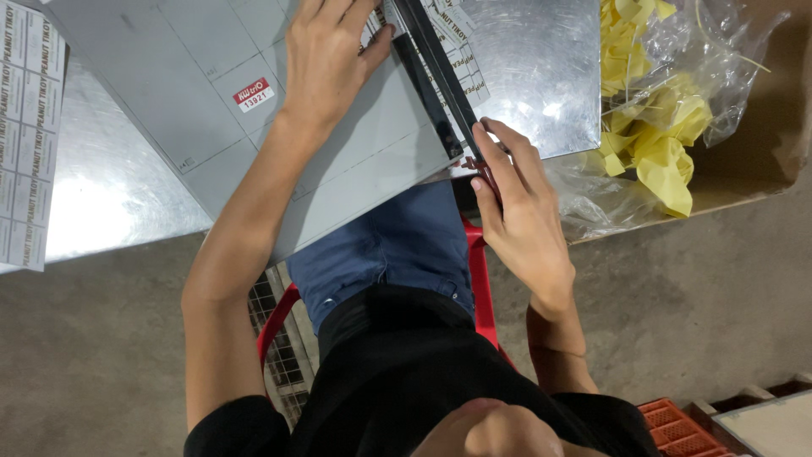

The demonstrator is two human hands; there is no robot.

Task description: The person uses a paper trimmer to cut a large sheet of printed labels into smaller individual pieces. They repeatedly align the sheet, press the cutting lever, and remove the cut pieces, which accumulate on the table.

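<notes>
Left arm bare, stretched forward, elbow slightly bent. Left hand flat, palm down, fingers spread and pressing, thumb angled to right side. Right arm bent sharply at elbow, forearm rising toward wrist. Right hand curled, fingers closed in grip, knuckles up, thumb tucked underneath. Hands well apart.

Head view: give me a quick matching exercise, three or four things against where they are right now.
Things:
1. left hand
2. right hand
3. yellow scraps
4. label sheet

Places:
A. in a clear plastic bag at far right
B. flat on the grey cutter board
C. at the near end of the black cutter arm
D. on the metal table at far left

Pairs: 1-B, 2-C, 3-A, 4-D
</notes>
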